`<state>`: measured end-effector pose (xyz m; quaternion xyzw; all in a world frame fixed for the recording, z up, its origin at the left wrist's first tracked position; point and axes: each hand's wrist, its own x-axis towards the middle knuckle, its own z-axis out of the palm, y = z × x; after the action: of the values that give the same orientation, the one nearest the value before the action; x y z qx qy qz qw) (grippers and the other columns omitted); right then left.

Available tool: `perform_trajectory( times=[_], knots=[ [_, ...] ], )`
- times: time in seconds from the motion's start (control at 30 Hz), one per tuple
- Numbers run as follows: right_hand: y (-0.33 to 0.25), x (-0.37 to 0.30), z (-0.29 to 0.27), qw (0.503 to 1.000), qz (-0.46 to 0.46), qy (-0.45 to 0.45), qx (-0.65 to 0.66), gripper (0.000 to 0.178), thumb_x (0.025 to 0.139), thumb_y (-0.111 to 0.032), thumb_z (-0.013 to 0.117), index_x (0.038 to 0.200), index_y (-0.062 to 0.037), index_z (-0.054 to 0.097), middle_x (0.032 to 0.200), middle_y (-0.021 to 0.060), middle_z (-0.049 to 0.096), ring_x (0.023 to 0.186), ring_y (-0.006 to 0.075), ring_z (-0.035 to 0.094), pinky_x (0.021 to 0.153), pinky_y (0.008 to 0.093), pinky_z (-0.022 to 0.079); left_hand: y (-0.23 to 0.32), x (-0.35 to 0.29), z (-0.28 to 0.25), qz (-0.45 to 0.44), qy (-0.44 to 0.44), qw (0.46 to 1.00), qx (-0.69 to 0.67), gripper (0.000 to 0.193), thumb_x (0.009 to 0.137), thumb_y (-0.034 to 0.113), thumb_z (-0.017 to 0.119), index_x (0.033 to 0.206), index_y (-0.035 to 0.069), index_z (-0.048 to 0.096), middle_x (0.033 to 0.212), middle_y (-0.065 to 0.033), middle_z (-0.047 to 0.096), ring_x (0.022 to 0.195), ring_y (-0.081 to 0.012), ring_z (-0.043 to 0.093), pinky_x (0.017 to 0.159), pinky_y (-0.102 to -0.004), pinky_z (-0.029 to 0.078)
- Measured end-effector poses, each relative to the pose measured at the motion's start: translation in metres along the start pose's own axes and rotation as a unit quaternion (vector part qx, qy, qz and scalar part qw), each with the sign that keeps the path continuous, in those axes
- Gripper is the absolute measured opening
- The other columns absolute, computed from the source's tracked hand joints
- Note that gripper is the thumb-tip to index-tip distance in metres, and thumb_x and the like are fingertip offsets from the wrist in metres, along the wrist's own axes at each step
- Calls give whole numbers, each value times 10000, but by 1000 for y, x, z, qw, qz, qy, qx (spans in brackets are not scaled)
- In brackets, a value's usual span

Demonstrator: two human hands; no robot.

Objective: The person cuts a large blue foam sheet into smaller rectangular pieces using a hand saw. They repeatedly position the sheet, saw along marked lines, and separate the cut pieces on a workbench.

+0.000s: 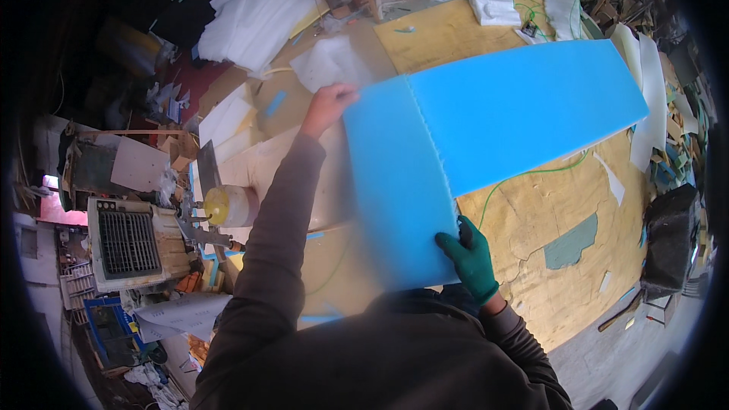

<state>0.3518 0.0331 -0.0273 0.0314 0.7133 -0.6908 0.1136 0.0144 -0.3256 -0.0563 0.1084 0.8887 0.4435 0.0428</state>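
Note:
A blue foam sheet (399, 175) is held in front of me, its left side smeared by motion. My left hand (334, 102), bare, pinches its far left corner. My right hand (472, 262), in a green glove, grips its near right edge with the thumb on top; the other fingers are mostly hidden. Beyond a rough, frayed edge, a longer blue foam slab (531, 110) stretches to the right across the table. Whether the two pieces are joined cannot be made out.
A worn yellowish tabletop (562, 212) bears a green cord and a grey-green patch (572, 243). On the left stand a yellow-lidded container (228, 205) and a grilled heater-like box (130, 239). White padding (254, 19) lies at the far left, foam scraps (672, 152) at the right.

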Motion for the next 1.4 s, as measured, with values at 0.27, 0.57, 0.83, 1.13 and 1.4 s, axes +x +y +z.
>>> perform_trajectory(
  times=[0.27, 0.57, 0.83, 1.13, 1.4],
  knots=[
    [-1, 0, -3, 999, 2, -6, 39, 311, 1056, -115, 721, 1336, 1, 655, 1141, 21, 723, 993, 100, 650, 867, 288, 535, 26, -7, -10, -12, 19, 999, -31, 363, 1024, 212, 803, 1305, -16, 778, 1118, -48, 801, 1017, -124, 706, 937, -293, 559],
    [-14, 5, -7, 989, 11, -108, 105, 383, 1064, -72, 709, 1431, 7, 632, 1237, 53, 741, 1073, 128, 682, 918, 307, 571, 124, -26, -59, 45, 138, 980, -138, 263, 1031, 207, 792, 1230, 35, 804, 1072, -3, 779, 988, -98, 683, 901, -277, 547],
    [0, 11, -10, 994, -26, -94, 52, 358, 1062, -89, 720, 1399, 17, 659, 1223, 49, 747, 1079, 120, 673, 927, 309, 563, 38, -24, -43, -18, 93, 983, -154, 218, 1050, 150, 773, 1195, -14, 783, 1056, -13, 777, 968, -86, 694, 891, -261, 562],
    [21, 10, -11, 996, 5, -50, 80, 336, 1060, -105, 730, 1366, 18, 668, 1203, 49, 750, 1068, 125, 678, 926, 314, 562, -8, 0, 10, -20, 105, 993, -51, 211, 1020, 128, 784, 1165, -25, 797, 1031, -40, 801, 926, -98, 713, 862, -276, 578],
    [37, 10, -8, 992, 45, -55, 104, 333, 1060, -119, 728, 1359, 13, 663, 1187, 51, 755, 1043, 125, 684, 901, 316, 562, -15, 2, 17, 5, 116, 992, -47, 202, 977, 174, 794, 1103, 20, 830, 982, -82, 836, 895, -134, 751, 847, -322, 597]
  ],
)
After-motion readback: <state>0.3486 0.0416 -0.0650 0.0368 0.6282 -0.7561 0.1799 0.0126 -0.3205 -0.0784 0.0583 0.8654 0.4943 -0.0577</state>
